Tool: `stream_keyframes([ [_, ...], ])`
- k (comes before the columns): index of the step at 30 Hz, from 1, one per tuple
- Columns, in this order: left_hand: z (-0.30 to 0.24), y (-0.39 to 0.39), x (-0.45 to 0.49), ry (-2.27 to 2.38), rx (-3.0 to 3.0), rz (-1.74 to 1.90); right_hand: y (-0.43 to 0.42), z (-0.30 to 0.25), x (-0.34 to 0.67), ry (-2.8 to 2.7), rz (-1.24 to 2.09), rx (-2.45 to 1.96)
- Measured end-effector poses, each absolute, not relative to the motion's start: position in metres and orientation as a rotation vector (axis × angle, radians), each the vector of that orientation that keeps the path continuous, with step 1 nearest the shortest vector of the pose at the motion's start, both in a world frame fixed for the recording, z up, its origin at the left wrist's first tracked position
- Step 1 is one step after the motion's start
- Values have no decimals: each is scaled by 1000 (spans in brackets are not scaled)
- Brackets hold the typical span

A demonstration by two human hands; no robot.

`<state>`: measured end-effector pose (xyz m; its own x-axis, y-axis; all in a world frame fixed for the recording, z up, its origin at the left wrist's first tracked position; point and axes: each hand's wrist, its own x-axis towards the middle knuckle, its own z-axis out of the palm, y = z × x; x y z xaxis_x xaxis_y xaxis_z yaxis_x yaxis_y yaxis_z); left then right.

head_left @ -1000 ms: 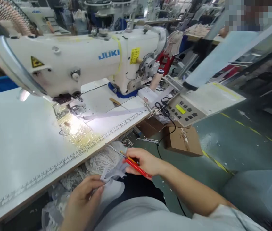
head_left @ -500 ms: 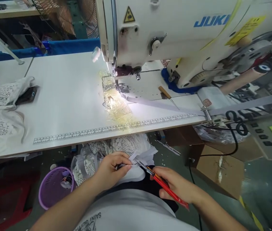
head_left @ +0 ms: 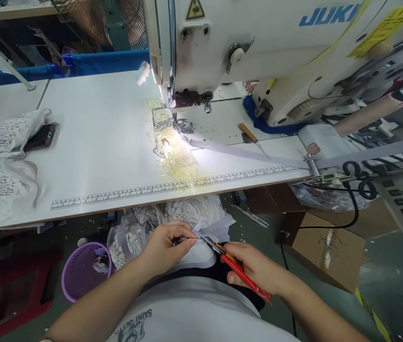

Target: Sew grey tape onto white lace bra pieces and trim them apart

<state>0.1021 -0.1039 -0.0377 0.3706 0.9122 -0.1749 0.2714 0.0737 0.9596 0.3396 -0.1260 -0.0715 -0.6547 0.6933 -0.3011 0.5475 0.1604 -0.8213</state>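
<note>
My left hand pinches the edge of a white lace garment between thumb and fingers, over my lap. In my right hand is a pair of red-handled scissors. Their blades point up and left and meet the white fabric just right of my left fingertips. Whether the blades are apart is too small to tell. The garment hangs below the table's front edge, its lace part left of and behind my hands.
A sewing machine stands on the white table, with an awl beside it. At left lie white lace pieces and a phone. A purple basket, red stool and cardboard box are below.
The scissors and my right hand have shifted slightly left, closer to my left fingers. My left hand keeps its pinch on the fabric. The whole view has tilted a little.
</note>
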Motion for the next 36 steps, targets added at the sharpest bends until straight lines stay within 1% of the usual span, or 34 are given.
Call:
stream_keyframes([
  [6, -38, -104, 102, 1107, 1508, 716, -128, -75, 336, -2169, 1464, -1321],
  [11, -35, -107, 105, 1038, 1614, 699, -120, -56, 327, -1923, 1198, -1410],
  [15, -33, -110, 108, 965, 1770, 748, -112, -39, 306, -1843, 1340, -1296],
  [18, -29, -110, 108, 992, 1830, 715, -108, -36, 291, -1828, 1369, -1221],
  [24, -23, -111, 100, 1118, 1869, 388, -111, -42, 292, -1843, 1367, -1223],
  [28, -18, -111, 89, 979, 2017, 244, -111, -40, 298, -1874, 1318, -1225],
  [31, -18, -108, 81, 783, 2195, 180, -110, -35, 299, -1827, 1396, -1243],
  [34, -26, -102, 77, 768, 2360, 178, -108, -30, 299, -1723, 1537, -1273],
  [36, -34, -99, 77, 794, 2491, 263, -108, -30, 297, -1672, 1573, -1269],
])
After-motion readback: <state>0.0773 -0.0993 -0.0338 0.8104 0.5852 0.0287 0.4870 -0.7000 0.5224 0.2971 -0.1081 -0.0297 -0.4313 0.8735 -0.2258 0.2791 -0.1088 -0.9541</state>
